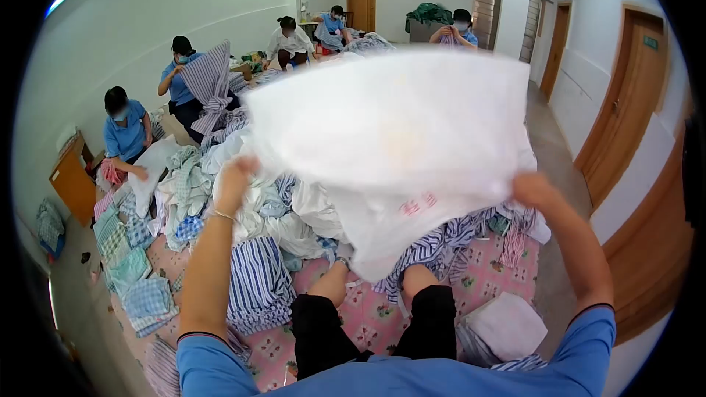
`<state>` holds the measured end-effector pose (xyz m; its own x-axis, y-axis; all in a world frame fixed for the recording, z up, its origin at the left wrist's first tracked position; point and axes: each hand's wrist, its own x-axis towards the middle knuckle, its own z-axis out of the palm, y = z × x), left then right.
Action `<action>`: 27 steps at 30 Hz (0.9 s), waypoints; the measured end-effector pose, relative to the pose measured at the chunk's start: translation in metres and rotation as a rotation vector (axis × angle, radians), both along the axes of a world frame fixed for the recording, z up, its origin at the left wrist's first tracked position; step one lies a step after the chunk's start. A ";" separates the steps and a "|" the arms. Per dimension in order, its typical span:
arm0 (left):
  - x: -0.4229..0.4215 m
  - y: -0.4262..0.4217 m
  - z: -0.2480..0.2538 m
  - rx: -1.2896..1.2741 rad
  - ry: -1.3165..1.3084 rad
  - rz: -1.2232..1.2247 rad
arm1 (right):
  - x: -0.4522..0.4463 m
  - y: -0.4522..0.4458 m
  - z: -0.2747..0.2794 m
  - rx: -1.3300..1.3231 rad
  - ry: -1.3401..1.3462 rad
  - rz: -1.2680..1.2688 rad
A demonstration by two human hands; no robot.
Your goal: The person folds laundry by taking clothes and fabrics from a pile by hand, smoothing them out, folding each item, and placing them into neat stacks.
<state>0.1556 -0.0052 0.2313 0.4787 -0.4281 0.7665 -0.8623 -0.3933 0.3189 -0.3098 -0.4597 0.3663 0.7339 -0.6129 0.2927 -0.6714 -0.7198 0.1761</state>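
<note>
A large white cloth [390, 117] with small red printing near its lower part is stretched out in the air in front of me. My left hand [239, 176] is closed on its left edge, and my right hand [533, 190] grips the right edge. Both hands are a little blurred by motion. The lower part of the cloth hangs down over a heap of blue-and-white striped fabric [434, 250] between my legs. Beside my left leg lies a folded stack of blue-striped cloth [259, 279]. A folded white cloth [507, 323] rests by my right leg.
A pink flowered mat [493, 265] lies under me. Mixed white and checked laundry [191, 176] is heaped ahead. Several people in blue or white tops handle cloth farther off, one with a striped garment [209, 88]. At left stands a wooden cabinet [72, 180].
</note>
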 end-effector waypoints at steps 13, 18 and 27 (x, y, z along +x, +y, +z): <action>-0.025 -0.018 0.170 -0.999 0.761 -0.572 | -0.007 0.014 0.148 -0.023 -0.519 0.318; -0.015 0.000 0.158 -0.940 0.771 -0.425 | 0.009 -0.004 0.123 0.134 -0.611 0.349; -0.016 -0.001 0.168 -0.982 0.702 -0.440 | 0.027 -0.041 0.115 0.213 -0.683 0.399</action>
<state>0.1392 -0.0063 0.3991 0.8693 -0.0544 0.4912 -0.3890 0.5377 0.7481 -0.2831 -0.5011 0.4808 0.6106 -0.4365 0.6608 -0.2675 -0.8990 -0.3468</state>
